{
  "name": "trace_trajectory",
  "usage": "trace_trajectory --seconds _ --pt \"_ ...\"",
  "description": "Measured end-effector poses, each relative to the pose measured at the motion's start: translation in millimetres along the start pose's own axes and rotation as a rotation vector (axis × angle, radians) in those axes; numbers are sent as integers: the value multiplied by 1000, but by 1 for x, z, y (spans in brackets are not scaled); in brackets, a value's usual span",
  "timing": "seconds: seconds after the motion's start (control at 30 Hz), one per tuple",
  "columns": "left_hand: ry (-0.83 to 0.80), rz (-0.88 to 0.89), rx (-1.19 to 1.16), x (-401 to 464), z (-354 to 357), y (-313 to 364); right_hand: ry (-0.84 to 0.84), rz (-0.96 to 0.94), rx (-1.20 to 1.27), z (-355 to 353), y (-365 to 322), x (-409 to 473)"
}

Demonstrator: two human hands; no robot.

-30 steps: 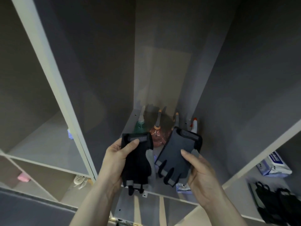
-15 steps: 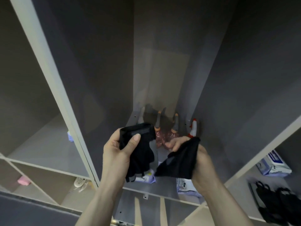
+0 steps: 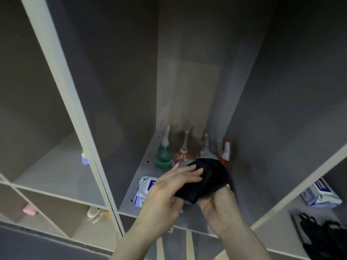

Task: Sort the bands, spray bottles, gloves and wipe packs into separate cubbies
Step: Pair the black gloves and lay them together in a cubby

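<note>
Nearest the camera, the right hand (image 3: 217,205) lies palm up under a bunched pair of black gloves (image 3: 204,181); its fingers are hidden by the cloth, so their grip cannot be told. The left hand (image 3: 169,192) lies over the bundle, its fingers (image 3: 189,170) straight and close together, pressing the fabric. Beneath, on the middle cubby floor (image 3: 129,201), lies a wipe pack (image 3: 143,190). Farther back stand a green spray bottle (image 3: 164,156), a pink spray bottle (image 3: 182,155) and an orange-and-white sprayer (image 3: 225,152).
</note>
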State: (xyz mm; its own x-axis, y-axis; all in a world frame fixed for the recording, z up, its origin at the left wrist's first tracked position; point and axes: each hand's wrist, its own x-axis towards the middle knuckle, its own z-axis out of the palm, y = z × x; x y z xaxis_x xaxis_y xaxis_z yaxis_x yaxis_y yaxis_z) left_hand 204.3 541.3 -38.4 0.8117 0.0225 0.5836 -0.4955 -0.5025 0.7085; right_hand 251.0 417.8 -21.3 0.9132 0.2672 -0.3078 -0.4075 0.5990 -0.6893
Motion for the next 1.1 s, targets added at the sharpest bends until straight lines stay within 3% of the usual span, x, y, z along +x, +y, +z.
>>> trace_trajectory --seconds 0.07,0.13,0.27,0.33,0.43,0.47,0.53,0.6,0.7,0.87,0.97,1.1 --pt "-28 61 163 -1 3 -6 -123 45 149 3 -6 -9" --pt "-71 99 245 1 4 -7 -162 36 139 3 -7 -15" --pt "9 75 172 -6 4 4 -47 -2 134 -1 2 -12" --pt "142 -167 -108 -14 3 8 -37 -35 145 -3 2 -9" --pt "341 -804 -632 -19 3 4 -88 -88 141 -3 1 -7" --pt "272 -965 -782 -17 2 6 -113 -102 145 -3 1 -8" --pt "71 -1091 -1088 -11 5 11 -170 -111 127 -2 4 -13" --pt "49 -1077 -1248 -5 7 22 -204 -110 61 -2 11 -16" --pt "362 -1057 -1297 3 10 29 -203 -102 -33 -5 21 -18" --pt "755 -991 -1083 12 0 28 -189 -94 36 -10 19 -16" --pt "755 -954 -1046 13 -13 25 -150 -149 26 -13 7 -16" --pt "598 -974 -1113 8 -19 26 -136 -208 -83 -17 -9 -16"
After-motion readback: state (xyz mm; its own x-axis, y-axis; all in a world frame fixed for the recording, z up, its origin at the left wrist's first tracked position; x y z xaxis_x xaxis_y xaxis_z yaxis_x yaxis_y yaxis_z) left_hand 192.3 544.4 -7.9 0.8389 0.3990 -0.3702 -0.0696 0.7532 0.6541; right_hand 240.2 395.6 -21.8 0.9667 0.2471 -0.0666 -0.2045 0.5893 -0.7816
